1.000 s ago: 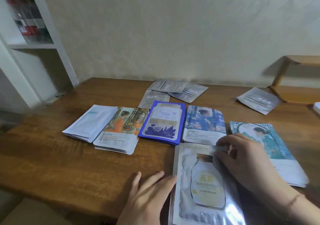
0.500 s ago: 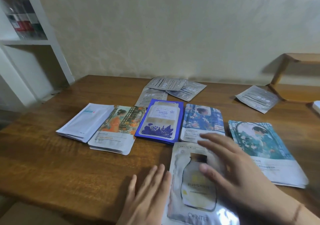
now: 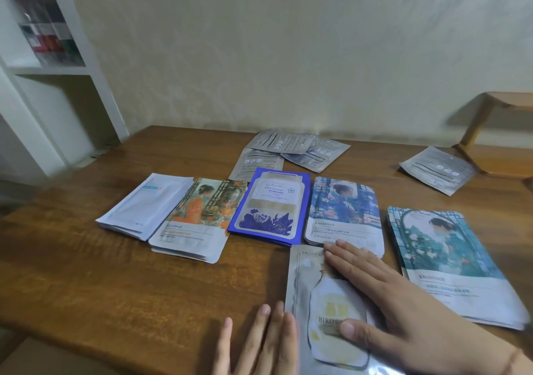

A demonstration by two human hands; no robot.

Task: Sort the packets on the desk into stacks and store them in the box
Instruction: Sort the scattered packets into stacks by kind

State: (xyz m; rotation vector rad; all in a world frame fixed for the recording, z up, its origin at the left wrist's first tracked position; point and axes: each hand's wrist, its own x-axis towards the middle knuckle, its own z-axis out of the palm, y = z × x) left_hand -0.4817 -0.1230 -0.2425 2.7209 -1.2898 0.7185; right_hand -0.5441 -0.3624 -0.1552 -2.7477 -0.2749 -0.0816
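Note:
Five stacks of packets lie in a row on the wooden desk (image 3: pixel 86 273): a white stack (image 3: pixel 144 206), an orange-picture stack (image 3: pixel 199 221), a blue stack (image 3: pixel 271 206), a blue-picture stack (image 3: pixel 344 210) and a teal-picture stack (image 3: pixel 450 262). In front of them lies a silver bird's-nest packet (image 3: pixel 311 294) with a yellow bottle. My right hand (image 3: pixel 383 296) rests flat on it, fingers spread. My left hand (image 3: pixel 259 343) lies flat at its left edge, touching it. No box is in view.
Several grey packets (image 3: pixel 291 149) lie face down at the back of the desk, and one more grey packet (image 3: pixel 437 168) at the back right. A white shelf unit (image 3: pixel 57 92) stands at the left. A wooden rack (image 3: pixel 496 144) stands at the right.
My right hand has flattened from a curled grip at the packet's top corner to a spread palm over its middle. The view has shifted slightly; the stacks have not moved.

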